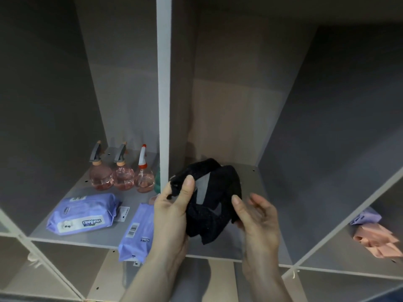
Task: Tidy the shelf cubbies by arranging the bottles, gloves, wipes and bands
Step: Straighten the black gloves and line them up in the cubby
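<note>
Both hands hold a bundle of black bands (212, 199) in front of the middle cubby. My left hand (174, 211) pinches the bundle's left end between thumb and fingers. My right hand (256, 216) grips its right edge, fingers curled. In the left cubby stand three pink spray bottles (121, 175) in a row at the back. One purple wipes pack (84, 213) lies flat in front of them. A second wipes pack (137, 232) overhangs the shelf's front edge beside my left wrist. Pink gloves (377, 239) and a purple item (366, 216) lie in the right cubby.
A white vertical divider (163, 83) separates the left and middle cubbies. The grey floor (253, 182) of the middle cubby shows behind the bands. A green object (157, 179) peeks from behind the divider. Lower cubbies (65, 269) run along the bottom.
</note>
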A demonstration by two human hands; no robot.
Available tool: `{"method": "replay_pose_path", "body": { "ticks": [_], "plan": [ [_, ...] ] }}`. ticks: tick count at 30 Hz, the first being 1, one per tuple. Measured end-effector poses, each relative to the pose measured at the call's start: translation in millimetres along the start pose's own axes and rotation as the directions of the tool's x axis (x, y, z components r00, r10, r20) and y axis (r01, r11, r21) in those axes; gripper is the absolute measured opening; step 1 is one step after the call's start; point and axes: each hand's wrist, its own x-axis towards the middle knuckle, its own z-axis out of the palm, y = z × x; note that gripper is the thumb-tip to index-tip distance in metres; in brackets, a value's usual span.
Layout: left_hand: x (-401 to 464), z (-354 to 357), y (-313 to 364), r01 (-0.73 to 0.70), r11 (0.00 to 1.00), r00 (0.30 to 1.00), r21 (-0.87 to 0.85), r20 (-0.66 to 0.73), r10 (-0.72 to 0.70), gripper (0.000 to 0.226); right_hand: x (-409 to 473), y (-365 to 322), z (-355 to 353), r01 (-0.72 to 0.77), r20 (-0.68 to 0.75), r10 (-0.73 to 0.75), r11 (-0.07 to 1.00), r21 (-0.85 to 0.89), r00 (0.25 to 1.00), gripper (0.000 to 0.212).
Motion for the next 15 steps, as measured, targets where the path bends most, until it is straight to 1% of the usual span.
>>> {"method": "replay_pose_path", "body": {
  "ticks": [1,2,3,5,6,8,9,11,12,13,15],
  "plan": [
    [-1,0,1,-0.079,0.992,0.997,0.094,0.004,0.079,0.019,-3,0,1,-0.003,-0.025,0.002,1.0,-0.031,1.0,0.03],
    [-2,0,1,-0.152,0.967,0.988,0.204,0.034,0.148,0.012,-5,0,2,-0.02,0.003,0.02,0.999,-0.044,1.0,0.029],
    [-4,1,0,-0.202,0.935,0.979,0.291,0.095,0.182,0.007,-7,-1,4,-0.054,0.087,0.056,0.998,-0.03,0.995,0.034],
    [-11,4,-1,-0.245,0.896,0.954,0.371,0.256,0.155,0.01,-8,-5,8,-0.156,0.285,0.128,0.985,0.077,0.95,0.048],
    [-13,5,-1,-0.257,0.882,0.935,0.395,0.333,0.123,0.012,-8,-8,10,-0.209,0.336,0.151,0.967,0.144,0.93,0.053],
    [-14,4,0,-0.285,0.849,0.895,0.445,0.44,0.069,0.017,-5,-13,9,-0.254,0.376,0.153,0.938,0.236,0.914,0.053],
    [-13,3,2,-0.286,0.842,0.884,0.458,0.466,0.047,0.018,-4,-14,9,-0.254,0.385,0.144,0.934,0.252,0.912,0.05],
    [-12,3,4,-0.268,0.842,0.888,0.469,0.46,0.026,0.02,-2,-12,7,-0.224,0.38,0.116,0.941,0.252,0.918,0.046],
    [-11,4,6,-0.26,0.84,0.898,0.477,0.44,0.029,0.029,-2,-10,7,-0.197,0.359,0.101,0.951,0.24,0.928,0.045],
    [-11,5,7,-0.241,0.841,0.91,0.485,0.415,0.021,0.04,-3,-8,8,-0.168,0.328,0.086,0.958,0.232,0.941,0.047],
    [-13,8,8,-0.171,0.863,0.934,0.476,0.357,-0.012,0.056,-5,-3,10,-0.111,0.274,0.053,0.974,0.2,0.96,0.061]
  ]
}}
